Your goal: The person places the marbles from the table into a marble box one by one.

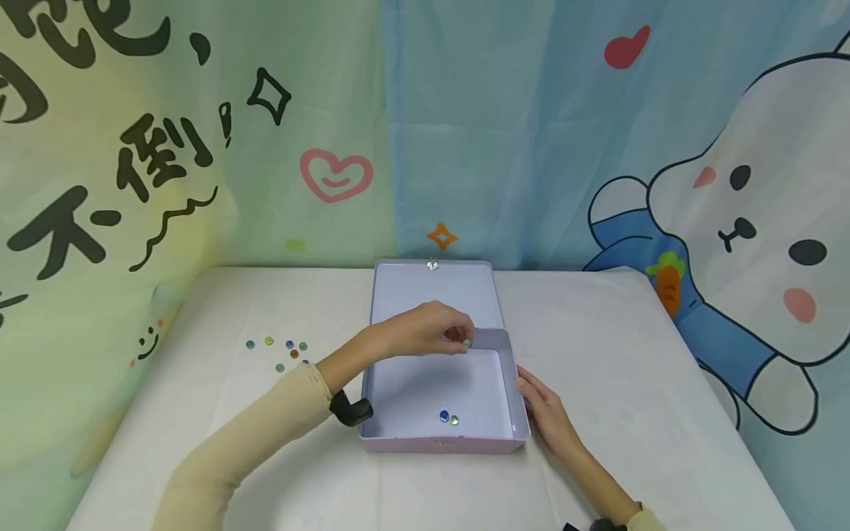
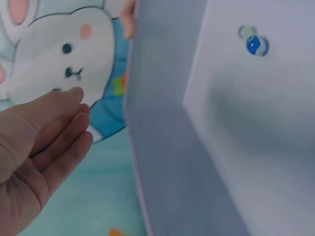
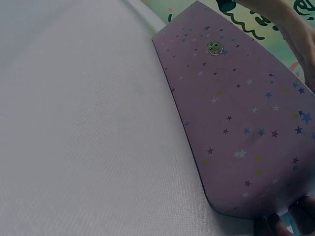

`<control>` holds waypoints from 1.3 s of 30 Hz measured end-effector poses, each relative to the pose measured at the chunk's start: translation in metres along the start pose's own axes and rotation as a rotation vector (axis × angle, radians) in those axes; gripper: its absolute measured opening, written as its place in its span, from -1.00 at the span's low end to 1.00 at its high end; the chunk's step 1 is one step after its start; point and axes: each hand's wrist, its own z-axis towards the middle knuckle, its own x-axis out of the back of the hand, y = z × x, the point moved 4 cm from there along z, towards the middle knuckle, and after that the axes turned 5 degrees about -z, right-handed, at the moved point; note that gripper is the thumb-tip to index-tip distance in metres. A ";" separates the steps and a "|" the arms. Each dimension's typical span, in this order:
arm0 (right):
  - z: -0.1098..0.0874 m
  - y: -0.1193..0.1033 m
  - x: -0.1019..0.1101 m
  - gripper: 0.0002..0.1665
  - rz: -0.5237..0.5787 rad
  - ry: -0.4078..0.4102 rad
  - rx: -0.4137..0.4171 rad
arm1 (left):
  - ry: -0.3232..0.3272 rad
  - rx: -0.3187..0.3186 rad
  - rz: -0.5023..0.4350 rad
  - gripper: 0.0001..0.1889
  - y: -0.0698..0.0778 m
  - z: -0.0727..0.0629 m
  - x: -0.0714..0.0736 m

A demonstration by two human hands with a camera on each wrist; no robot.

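Observation:
My left hand [image 1: 432,330] is over the back part of an open lilac tin box [image 1: 443,445]. At its fingertips a small glass marble [image 1: 468,343] shows, pinched there; the left wrist view hides it behind the thumb. Inside the box, near its front wall, lie a blue marble [image 1: 444,416] and a pale yellow-green marble [image 1: 454,420]. My right hand [image 1: 546,409] rests against the outside of the box's right wall, fingers fairly straight. In the right wrist view the box's star-printed front [image 3: 246,118] shows, with fingers [image 3: 302,216] at its corner.
Several loose marbles [image 1: 294,354] lie on the white tablecloth [image 1: 226,317] left of the box, partly behind the left forearm. The box's lid [image 1: 434,291] is folded back towards the printed curtain [image 1: 458,133].

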 end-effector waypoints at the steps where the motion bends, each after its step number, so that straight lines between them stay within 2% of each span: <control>1: 0.000 0.000 0.000 -0.32 0.000 0.003 -0.006 | -0.021 0.002 0.008 -0.87 0.000 0.005 -0.005; 7: 0.000 -0.001 0.000 -0.31 0.002 -0.006 -0.013 | -0.160 -0.008 0.068 -0.88 -0.004 0.028 -0.038; 14: 0.000 0.000 0.000 -0.33 0.011 0.001 -0.012 | -0.246 -0.012 0.118 -0.86 -0.013 0.036 -0.061; 18: -0.001 -0.001 0.000 -0.32 -0.001 0.001 -0.005 | -0.272 0.000 0.150 -0.84 -0.017 0.034 -0.070; 26: -0.002 -0.003 0.001 -0.33 0.002 0.007 -0.014 | -0.307 0.072 0.231 -0.86 -0.020 0.033 -0.084; 32: -0.002 -0.004 -0.001 -0.33 0.008 0.002 -0.005 | -0.323 0.083 0.313 -0.90 -0.022 0.034 -0.090; 39: -0.002 -0.005 -0.001 -0.34 0.008 -0.003 0.004 | -0.318 0.080 0.339 -0.90 -0.026 0.035 -0.093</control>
